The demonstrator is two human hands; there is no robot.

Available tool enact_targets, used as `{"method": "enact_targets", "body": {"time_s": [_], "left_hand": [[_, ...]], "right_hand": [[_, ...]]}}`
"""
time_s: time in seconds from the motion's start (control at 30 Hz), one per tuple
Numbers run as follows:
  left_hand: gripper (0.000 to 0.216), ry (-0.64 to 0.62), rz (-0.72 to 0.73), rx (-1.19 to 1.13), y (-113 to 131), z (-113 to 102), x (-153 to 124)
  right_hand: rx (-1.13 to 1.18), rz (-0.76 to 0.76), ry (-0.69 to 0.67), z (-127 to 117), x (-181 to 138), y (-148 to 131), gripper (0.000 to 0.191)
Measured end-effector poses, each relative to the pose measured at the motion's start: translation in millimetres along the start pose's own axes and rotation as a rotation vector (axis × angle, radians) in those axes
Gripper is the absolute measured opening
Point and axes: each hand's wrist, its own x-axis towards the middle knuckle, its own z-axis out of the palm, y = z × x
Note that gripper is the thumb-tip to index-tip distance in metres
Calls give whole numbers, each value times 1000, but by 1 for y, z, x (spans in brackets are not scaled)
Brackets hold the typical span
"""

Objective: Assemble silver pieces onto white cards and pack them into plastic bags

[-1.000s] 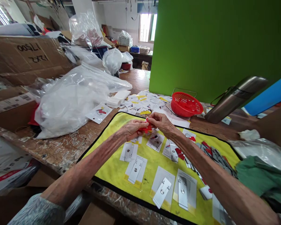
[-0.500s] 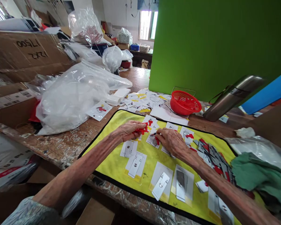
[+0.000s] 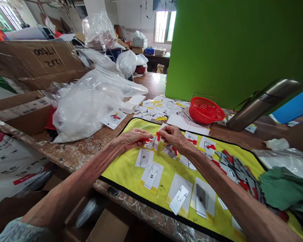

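Note:
Red plastic pieces [image 3: 146,140] are pinched in the fingers of my left hand [image 3: 133,138], over the far left part of the yellow cloth [image 3: 161,183]. Between thumb and fingertips, my right hand [image 3: 175,137] grips a small red T-shaped piece [image 3: 158,135], close to the left fingertips. Beneath both hands lie white cards with small metal and red parts, partly hidden. One card with a red piece [image 3: 175,151] shows below the right hand. Nearer me are cards bearing flat silver metal plates, such as one silver plate [image 3: 179,199].
A pile of grey and red parts [image 3: 238,171] lies at the right beside a green cloth [image 3: 288,188]. Behind the mat stand a red basket [image 3: 205,111] and a leaning steel flask [image 3: 262,104]. Scattered cards [image 3: 161,107] and a large plastic bag [image 3: 88,101] are further back.
My right hand has moved left from a card to beside my left hand, and now holds a red T-shaped piece. My left hand still holds red pieces. The camera view has shifted slightly.

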Motion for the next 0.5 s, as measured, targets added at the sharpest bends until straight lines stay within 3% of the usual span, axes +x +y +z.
{"method": "enact_targets", "body": {"time_s": [0.17,0.37,0.43,0.5], "left_hand": [[17,143,30,-6,0,-17,-11],[17,201,173,-16,-9,-10,-8],[18,205,261,-15,-13,-7,-5],[19,202,338,-27,-16,-4,-2]], "right_hand": [[-162,-32,-30,19,1,-2,17],[-319,-96,75,25,-6,-16,22],[-226,-52,32,26,-11,-22,21],[6,24,-58,29,-15,-26,18]]}}
